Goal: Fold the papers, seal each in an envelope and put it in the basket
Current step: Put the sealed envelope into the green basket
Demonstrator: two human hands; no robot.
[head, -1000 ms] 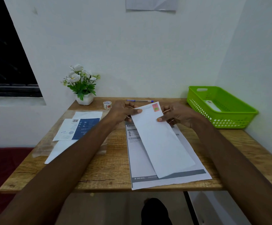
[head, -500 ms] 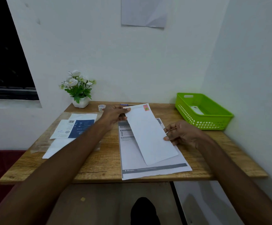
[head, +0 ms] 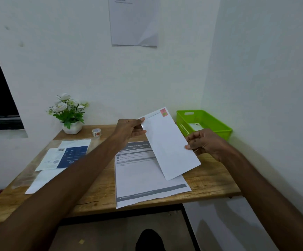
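Wooden tabletop point(head: 96, 194): standing against a white wall corner, carrying everything listed below.

Printed sheet point(head: 147, 180): lying flat at the centre of the tabletop, showing grey header bars and a grey band near its front edge; the text is too blurred to read, and its upper right part is being covered by the envelope.

Envelope point(head: 170, 144): long, white, plain-faced, bearing a small reddish stamp at its far top corner. It is being held in the air above the printed sheet, tilted, with the stamped end pointing toward the wall and the near end hanging low over the paper. Whether its flap is sealed cannot be told.

Green plastic basket point(head: 217, 126): sitting at the right rear corner of the tabletop, perforated walls, already holding a white item that is only partly showing.

Left stack of papers point(head: 64, 158): lying at the left of the tabletop, one piece showing a dark blue panel, resting on what looks like a clear plastic sleeve.

Left hand point(head: 129, 128): reaching forward, pinching the envelope's upper left edge between thumb and fingers.

Right hand point(head: 205, 144): pinching the envelope's right long edge, thumb on the front face, fingers hidden behind.

Potted white flowers point(head: 69, 113): standing at the left rear.

Tape roll point(head: 96, 132): sitting just beside the pot.
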